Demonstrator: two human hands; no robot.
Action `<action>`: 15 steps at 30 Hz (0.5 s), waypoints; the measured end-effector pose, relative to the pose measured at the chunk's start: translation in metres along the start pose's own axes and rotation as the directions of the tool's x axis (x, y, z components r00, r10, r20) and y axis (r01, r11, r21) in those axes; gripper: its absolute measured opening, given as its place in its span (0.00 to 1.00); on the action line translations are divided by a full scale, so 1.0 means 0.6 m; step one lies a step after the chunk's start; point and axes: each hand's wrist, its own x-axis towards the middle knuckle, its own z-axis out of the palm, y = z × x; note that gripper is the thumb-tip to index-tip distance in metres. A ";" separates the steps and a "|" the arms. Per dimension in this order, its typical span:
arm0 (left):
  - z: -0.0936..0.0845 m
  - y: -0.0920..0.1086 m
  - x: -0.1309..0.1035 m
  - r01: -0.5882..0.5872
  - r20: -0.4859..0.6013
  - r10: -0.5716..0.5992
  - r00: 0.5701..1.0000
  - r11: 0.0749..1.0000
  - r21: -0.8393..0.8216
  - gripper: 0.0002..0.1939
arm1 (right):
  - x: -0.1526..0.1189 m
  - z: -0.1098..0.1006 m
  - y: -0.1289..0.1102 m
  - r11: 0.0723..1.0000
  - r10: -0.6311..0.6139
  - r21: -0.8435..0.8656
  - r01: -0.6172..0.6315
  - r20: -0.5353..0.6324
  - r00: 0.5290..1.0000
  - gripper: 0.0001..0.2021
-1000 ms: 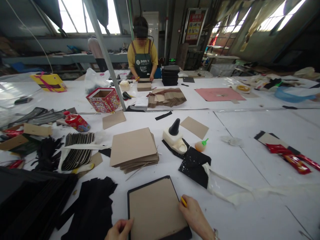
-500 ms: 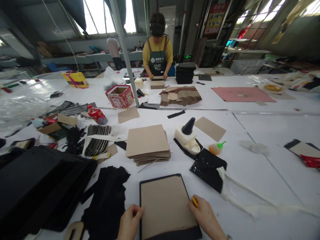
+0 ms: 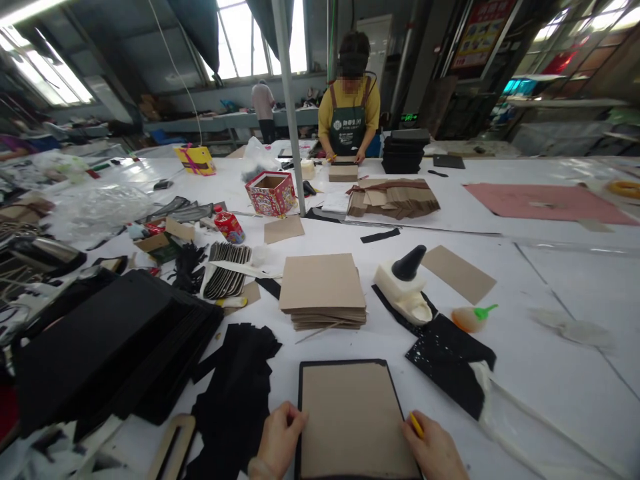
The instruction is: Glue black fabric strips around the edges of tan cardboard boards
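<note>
A tan board with a black border (image 3: 353,417) lies flat in front of me. My left hand (image 3: 281,433) pinches its left edge between thumb and fingers. At its right edge is my right hand (image 3: 434,445), fingers closed around a small yellow tool (image 3: 416,425), with the fingertips touching the border. Beyond the board stands a stack of tan boards (image 3: 323,283). Black fabric strips (image 3: 237,400) are heaped left of my left hand. To the upper right, a white bottle with a black cone (image 3: 403,283) rests on black material.
Black panels (image 3: 100,347) are piled at the left, near a slotted tan piece (image 3: 173,447). Black cloth with white specks (image 3: 453,360) and an orange container with a green tip (image 3: 473,318) lie right. Across the table, a person (image 3: 350,110) stands behind a pole (image 3: 290,113).
The view has turned left, so the scene sits further right. Both hands remain at the board's sides, and its near black band has mostly left the frame.
</note>
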 end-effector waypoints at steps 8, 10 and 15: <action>-0.002 0.004 -0.002 0.019 -0.002 -0.019 1.000 1.000 -0.002 0.11 | 0.001 -0.001 0.000 0.999 -0.005 -0.043 0.006 0.023 1.000 0.15; 0.000 0.001 0.000 0.021 -0.007 -0.021 1.000 1.000 0.000 0.11 | 0.001 -0.001 0.000 0.999 -0.007 -0.050 0.008 0.027 1.000 0.15; 0.001 0.000 0.002 0.024 -0.014 -0.024 1.000 1.000 0.002 0.11 | 0.000 -0.004 -0.003 0.998 -0.004 -0.062 0.005 0.026 1.000 0.14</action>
